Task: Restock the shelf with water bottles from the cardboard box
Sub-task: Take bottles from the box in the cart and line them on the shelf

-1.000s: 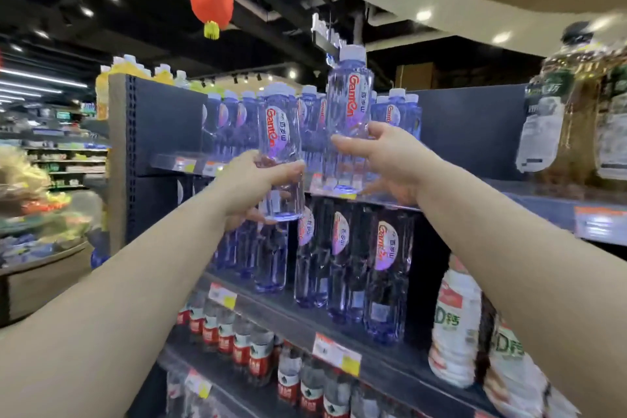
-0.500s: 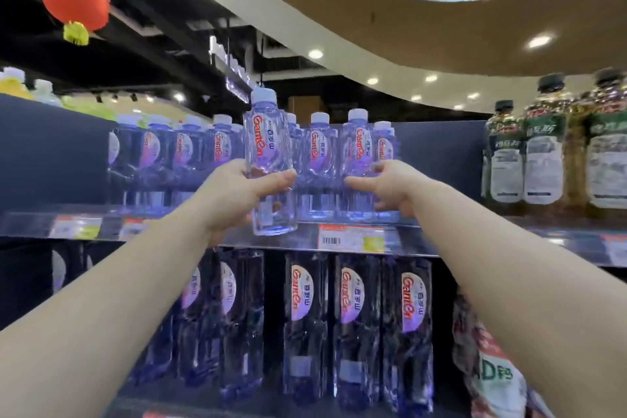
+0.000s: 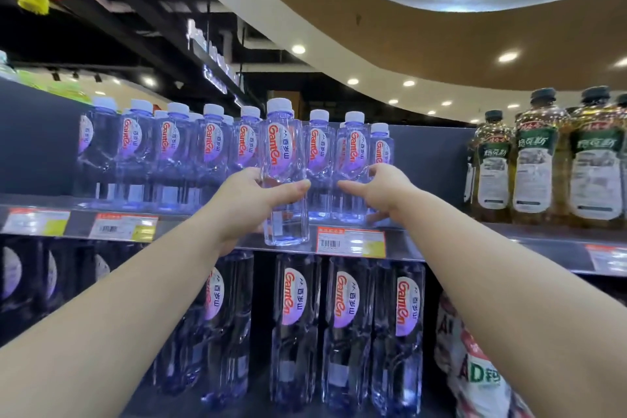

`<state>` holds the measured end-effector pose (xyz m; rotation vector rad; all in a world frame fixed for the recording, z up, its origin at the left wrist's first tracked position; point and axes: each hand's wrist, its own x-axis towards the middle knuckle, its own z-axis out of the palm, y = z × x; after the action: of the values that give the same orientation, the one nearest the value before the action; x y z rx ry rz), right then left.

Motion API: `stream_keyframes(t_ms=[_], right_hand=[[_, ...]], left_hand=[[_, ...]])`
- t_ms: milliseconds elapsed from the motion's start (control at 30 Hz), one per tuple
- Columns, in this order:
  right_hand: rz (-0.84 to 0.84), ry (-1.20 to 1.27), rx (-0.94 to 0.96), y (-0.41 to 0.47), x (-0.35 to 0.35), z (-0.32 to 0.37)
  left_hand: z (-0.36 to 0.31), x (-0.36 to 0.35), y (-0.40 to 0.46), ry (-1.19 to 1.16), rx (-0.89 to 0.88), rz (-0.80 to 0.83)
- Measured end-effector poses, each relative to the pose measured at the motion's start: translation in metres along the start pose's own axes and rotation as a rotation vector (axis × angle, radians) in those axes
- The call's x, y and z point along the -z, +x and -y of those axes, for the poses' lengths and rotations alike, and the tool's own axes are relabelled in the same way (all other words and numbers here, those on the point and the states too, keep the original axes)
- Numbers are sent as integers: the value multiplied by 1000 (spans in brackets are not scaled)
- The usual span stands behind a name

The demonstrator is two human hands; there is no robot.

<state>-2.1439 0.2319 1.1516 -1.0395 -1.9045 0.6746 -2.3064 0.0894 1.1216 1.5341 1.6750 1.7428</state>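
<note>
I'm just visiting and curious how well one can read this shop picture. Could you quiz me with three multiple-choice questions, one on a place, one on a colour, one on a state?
1. What stands right of the small water bottles on the upper shelf?
A. amber bottles with dark caps
B. cereal boxes
C. cans

2. What colour is the cap of the held bottle?
A. red
B. white
C. black

3. What is the left hand doing?
A. hanging idle
B. pressing a price tag
C. gripping a bottle

Answers: 1 A, the amber bottles stand at the right. 2 B, the cap is white. 3 C, its thumb and fingers wrap the bottle.
</note>
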Motion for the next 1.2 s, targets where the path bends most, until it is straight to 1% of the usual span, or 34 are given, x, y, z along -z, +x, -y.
stream_keyframes(t_ms=[200,333,367,433,467,500,533,600,633,667,700,833,967,1033,1133,1200], right_hand=[[-7,-37,-12,3,-1,-1],[10,-36,-8,5,-1,-2],[-15,-52,16,4,-1,-2],[-162,-40,111,-1,2,-1],[-229,25,153,-6,5,0],[-229,120,176,-11,10,1],[-148,216,180,-19,15,3],[179,335,125,-38,25,7],[315,338,102,-45,29,9],[386,324,94,-51,33,11],[396,304,90,-53,35,12],[275,282,80,-49,49,11],[284,261,131,-44,76,6],[255,228,144,-40,91,6],[183,170,166,-30,106,0],[136,137,161,-21,106,-7]], left_hand=[[1,-3,-2,35,27,15],[-1,-10,-1,11,18,25],[-3,-12,-2,-1,11,35],[-8,-17,-3,-13,2,48],[-8,-19,-1,-12,1,50],[-10,-21,-1,-9,-6,53],[-13,-24,0,-3,-12,56],[-17,-33,2,11,-27,58],[-19,-39,3,25,-35,54],[-21,-47,4,50,-50,62],[-23,-55,4,71,-73,65],[-34,-81,7,119,-125,78],[-39,-86,9,127,-176,134],[-37,-84,8,154,-198,107],[-27,-77,9,384,-309,-19],[-19,-73,9,550,-331,-48]])
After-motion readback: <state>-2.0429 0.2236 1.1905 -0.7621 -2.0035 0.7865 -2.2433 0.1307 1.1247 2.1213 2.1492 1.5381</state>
